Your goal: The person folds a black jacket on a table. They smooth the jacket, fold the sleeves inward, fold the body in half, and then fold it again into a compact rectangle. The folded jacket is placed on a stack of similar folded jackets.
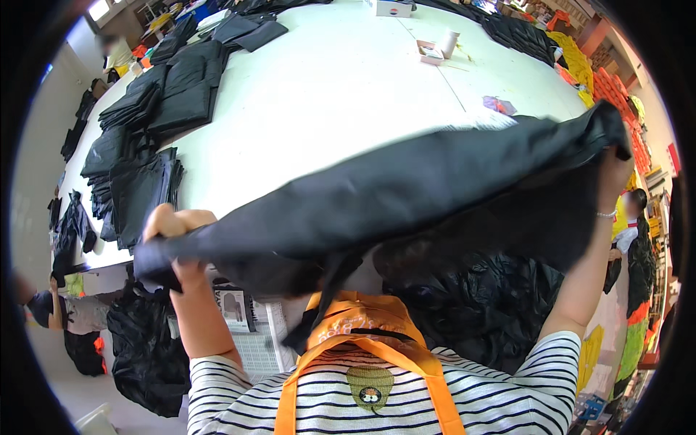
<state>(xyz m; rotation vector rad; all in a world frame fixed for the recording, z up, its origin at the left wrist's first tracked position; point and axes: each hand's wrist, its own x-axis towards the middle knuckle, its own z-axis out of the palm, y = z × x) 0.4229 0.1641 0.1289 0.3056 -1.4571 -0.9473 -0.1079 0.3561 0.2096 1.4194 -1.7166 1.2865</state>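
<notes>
A long black garment (406, 188), blurred by motion in places, is stretched across in front of me above the near edge of the white table (319, 94). At its left end my left hand (176, 230) is closed round a bunched part of the cloth. My right hand (615, 174), higher and farther off, grips the other end, with the fingers partly hidden by the fabric. Between the hands the lower part hangs down loosely, and a narrow strip of it dangles over my orange apron (370, 319). The garment's exact kind cannot be made out.
Stacks of folded black garments (181, 94) line the table's left side. Farther back stand a pink tray (430, 52) and a white cup (449, 43). A heap of black clothing (471, 304) lies below the near edge. Other people are at the left and right.
</notes>
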